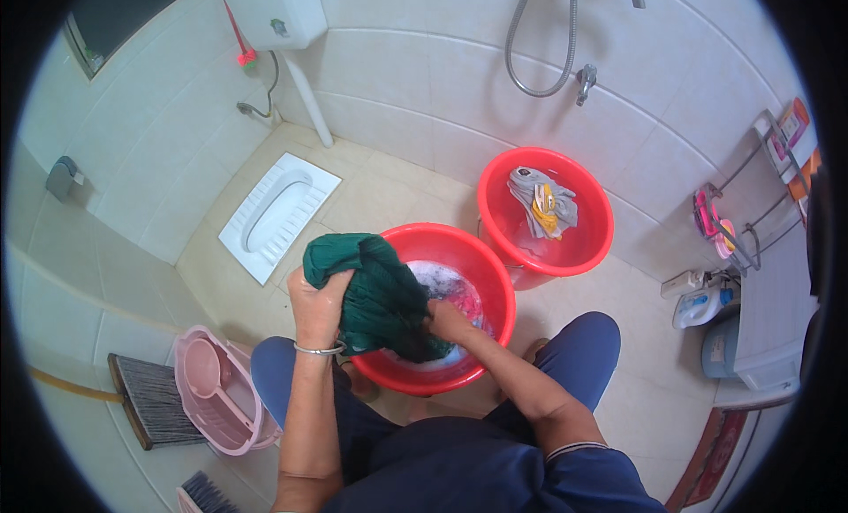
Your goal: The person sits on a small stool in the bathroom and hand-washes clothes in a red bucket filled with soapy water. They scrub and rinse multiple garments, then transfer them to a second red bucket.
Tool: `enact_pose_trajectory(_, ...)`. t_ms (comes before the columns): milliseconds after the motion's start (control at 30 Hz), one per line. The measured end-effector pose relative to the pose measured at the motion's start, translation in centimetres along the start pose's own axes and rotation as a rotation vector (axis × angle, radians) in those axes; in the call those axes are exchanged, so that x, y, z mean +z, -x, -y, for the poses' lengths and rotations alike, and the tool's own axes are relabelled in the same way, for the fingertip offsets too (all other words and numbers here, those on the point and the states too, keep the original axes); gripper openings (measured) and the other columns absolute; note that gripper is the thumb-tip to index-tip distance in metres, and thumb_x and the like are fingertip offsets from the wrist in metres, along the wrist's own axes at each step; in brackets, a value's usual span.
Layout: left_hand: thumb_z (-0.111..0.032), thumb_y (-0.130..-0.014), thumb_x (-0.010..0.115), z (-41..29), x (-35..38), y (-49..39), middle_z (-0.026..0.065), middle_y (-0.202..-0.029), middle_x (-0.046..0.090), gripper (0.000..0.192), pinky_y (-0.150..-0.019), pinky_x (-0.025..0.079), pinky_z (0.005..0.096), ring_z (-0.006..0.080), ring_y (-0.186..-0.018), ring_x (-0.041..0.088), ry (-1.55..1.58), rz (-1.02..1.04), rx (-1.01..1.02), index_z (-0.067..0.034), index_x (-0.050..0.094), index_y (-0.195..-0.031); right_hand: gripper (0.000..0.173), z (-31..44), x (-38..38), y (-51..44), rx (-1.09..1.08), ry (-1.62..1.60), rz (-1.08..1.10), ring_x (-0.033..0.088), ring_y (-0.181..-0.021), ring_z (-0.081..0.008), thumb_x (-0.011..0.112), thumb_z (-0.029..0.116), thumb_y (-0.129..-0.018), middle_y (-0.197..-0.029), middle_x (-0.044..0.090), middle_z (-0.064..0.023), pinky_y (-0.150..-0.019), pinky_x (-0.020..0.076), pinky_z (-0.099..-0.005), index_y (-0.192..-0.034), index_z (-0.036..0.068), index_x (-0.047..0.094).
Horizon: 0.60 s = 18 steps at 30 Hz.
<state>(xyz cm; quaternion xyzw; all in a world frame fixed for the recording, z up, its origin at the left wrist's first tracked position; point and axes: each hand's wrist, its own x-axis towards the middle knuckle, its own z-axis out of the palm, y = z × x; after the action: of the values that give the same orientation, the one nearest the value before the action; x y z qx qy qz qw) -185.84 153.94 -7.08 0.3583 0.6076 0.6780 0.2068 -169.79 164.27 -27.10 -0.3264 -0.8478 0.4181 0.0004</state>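
A wet dark green garment (381,294) is stretched between my two hands over a red plastic bucket (493,274). My left hand (318,307), with a silver bangle at the wrist, grips its upper left part above the rim. Lower down, inside the bucket's opening, my right hand (450,321) holds the garment's right side, its fingers partly hidden by the cloth. Sudsy water (430,274) and some pink-red cloth (469,304) show in the bucket beyond that hand. The garment covers much of the bucket's left side.
Behind to the right, a second red bucket (589,244) holds a grey and yellow garment (543,198). A squat toilet (278,208) is set in the floor at left. Near my left knee are a pink basin (192,413) with a dipper (202,367) and a broom (156,400). A detergent bottle (702,306) stands right.
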Motion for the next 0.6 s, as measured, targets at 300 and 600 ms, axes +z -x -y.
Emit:
enact_pose_trajectory(300, 0.0, -0.075, 0.067, 9.5, -7.1, -1.5, 0.0049, -0.086, 0.067, 0.02, -0.072, 0.048, 0.0242, 0.0115, -0.078, 0.061, -0.16, -0.142, -0.186, 0.002, 0.067, -0.095, 0.018, 1.0, -11.3, 3.0, -0.111, -0.74, -0.081, 0.057, -0.083, -0.0087, 0.054, 0.005, -0.084, -0.089, 0.062, -0.0001, -0.077, 0.0455, -0.0238, -0.099, 0.001, 0.062)
enact_pose_trajectory(600, -0.007, -0.078, 0.071, 6.4, -4.4, -2.2, 0.0067, -0.099, 0.065, 0.031, -0.081, 0.048, 0.0272, 0.0148, -0.087, 0.061, 0.32, -0.252, -0.195, 0.002, 0.061, -0.106, 0.032, 1.4, -16.6, 5.4, -0.085, -1.16, 0.004, 0.061, -0.093, -0.0154, 0.059, 0.0, -0.078, -0.1, 0.063, -0.0068, -0.086, 0.0491, -0.0291, -0.109, 0.001, 0.056)
